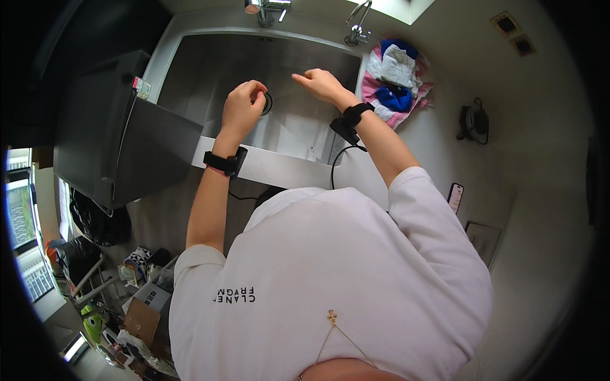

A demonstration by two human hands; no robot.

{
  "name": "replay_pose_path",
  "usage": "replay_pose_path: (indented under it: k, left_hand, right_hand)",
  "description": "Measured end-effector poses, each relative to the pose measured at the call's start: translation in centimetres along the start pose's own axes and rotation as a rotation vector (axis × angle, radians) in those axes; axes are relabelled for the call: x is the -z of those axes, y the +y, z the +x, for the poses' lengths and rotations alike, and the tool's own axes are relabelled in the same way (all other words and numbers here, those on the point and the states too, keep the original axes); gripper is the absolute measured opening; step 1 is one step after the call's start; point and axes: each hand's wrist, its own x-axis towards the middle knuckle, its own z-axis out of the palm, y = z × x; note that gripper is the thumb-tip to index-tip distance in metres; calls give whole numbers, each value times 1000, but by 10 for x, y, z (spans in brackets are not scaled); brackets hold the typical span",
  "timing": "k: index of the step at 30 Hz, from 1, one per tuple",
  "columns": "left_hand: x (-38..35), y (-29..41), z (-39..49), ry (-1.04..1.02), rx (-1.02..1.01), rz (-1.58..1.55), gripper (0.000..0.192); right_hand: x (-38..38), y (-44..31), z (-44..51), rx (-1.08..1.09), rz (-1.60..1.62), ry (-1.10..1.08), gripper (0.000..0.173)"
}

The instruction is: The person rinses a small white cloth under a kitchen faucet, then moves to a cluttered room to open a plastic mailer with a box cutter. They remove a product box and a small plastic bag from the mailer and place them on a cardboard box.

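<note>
My left hand [242, 108] is above the sink basin [290, 128], beside the round drain [268, 104], which it partly hides. Its fingers curl, with a small gap between thumb and fingertips where nothing held shows. My right hand [323, 85] hovers over the basin's right half, fingers bent and pointing left; its palm side is hidden. Around each wrist runs a black strap with a dark device, the left one [226, 163] and the right one [351, 121]. The steel basin has wet-looking marks near its front.
Behind the basin stand a chrome faucet [266, 12] and a slimmer tap [356, 34]. Cloths [398, 66] lie piled on the right counter, with a phone [456, 197] farther along. A dark appliance [128, 138] borders the left side. A black cable [336, 162] crosses the sink's front edge.
</note>
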Motion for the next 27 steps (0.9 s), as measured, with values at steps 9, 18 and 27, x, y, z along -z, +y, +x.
replay_pose_path:
  k: [9, 18, 27]
  left_hand:
    - [-8, 44, 4, -77, -134, -164, 11]
    - [-27, 97, 6, -436, -355, -151, 22]
    - [-11, 119, -6, -668, -198, -241, 14]
  right_hand:
    - [-12, -39, -19, 333, -369, -125, 40]
    - [-27, -62, -66, 459, -193, -384, 27]
    - [-34, -96, -108, 503, -404, -576, 24]
